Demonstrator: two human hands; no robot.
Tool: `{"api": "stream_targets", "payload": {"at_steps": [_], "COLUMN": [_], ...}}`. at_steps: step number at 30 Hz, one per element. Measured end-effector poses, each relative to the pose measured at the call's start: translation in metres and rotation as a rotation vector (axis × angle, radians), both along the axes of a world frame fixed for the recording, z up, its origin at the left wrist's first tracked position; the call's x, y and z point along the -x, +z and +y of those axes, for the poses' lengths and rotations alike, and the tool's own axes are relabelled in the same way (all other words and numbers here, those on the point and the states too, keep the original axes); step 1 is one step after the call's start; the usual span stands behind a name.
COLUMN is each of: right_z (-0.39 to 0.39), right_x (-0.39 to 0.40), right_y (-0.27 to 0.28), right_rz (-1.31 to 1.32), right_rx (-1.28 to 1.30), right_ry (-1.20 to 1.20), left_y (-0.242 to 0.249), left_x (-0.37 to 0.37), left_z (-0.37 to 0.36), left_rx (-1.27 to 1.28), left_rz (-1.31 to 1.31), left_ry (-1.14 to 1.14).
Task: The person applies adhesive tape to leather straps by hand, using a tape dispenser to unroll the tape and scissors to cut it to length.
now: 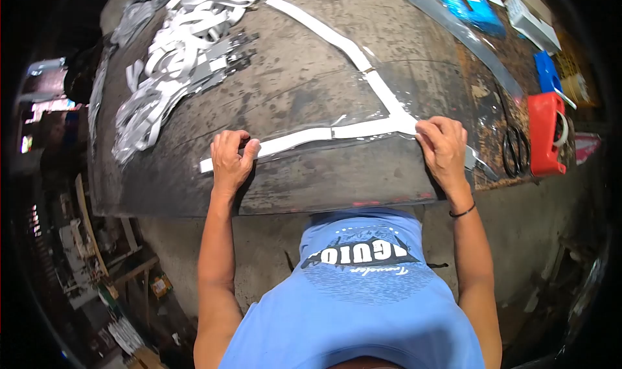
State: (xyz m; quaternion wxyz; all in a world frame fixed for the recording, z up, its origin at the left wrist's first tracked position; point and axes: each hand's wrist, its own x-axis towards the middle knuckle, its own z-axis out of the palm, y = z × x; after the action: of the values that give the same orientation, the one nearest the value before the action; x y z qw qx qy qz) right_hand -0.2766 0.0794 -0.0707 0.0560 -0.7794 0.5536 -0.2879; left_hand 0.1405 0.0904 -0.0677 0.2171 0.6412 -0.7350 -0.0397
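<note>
Two white strips in clear plastic lie on the dark tabletop and meet at the right. My left hand (233, 160) has its thumb and fingers closed at the lower strip (291, 140), near its left end. At the junction of the strips, my right hand (444, 147) pinches the tip of the plastic-covered white material. The upper strip (324, 32) runs from the junction toward the top of the table.
A large pile of white strips (175, 51) covers the table's left side. On the right are a red tape dispenser (543, 134), black scissors (516, 150), a blue object (547, 72), a long clear plastic strip (476, 44) and a white box (528, 22).
</note>
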Motion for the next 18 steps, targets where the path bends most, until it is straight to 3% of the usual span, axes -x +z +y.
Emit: {"api": "stream_targets", "payload": {"at_steps": [7,9,11,13,15,18], "right_z": [-0.001,-0.001,-0.001,-0.001,-0.001,0.000], "right_x": [-0.002,-0.004,0.000,0.000,0.001,0.001], "right_y": [-0.003,-0.003,-0.003,-0.001,-0.001,0.000], "right_rz": [0.022,0.029,0.018,0.021,0.002,-0.002], "right_rx": [0.016,0.012,0.006,0.013,0.023,0.034], "right_ry": [-0.003,-0.011,0.008,0.000,0.019,0.011], "left_y": [0.003,0.007,0.013,0.018,0.010,0.014], "left_x": [-0.083,-0.079,-0.055,-0.011,0.039,0.105], "left_z": [0.033,0.031,0.018,-0.002,-0.026,-0.049], "left_rx": [0.076,0.109,0.149,0.140,0.065,-0.112], "left_rz": [-0.126,-0.214,-0.202,0.021,0.232,0.241], "left_ry": [0.238,0.167,0.139,0.079,-0.156,-0.340]}}
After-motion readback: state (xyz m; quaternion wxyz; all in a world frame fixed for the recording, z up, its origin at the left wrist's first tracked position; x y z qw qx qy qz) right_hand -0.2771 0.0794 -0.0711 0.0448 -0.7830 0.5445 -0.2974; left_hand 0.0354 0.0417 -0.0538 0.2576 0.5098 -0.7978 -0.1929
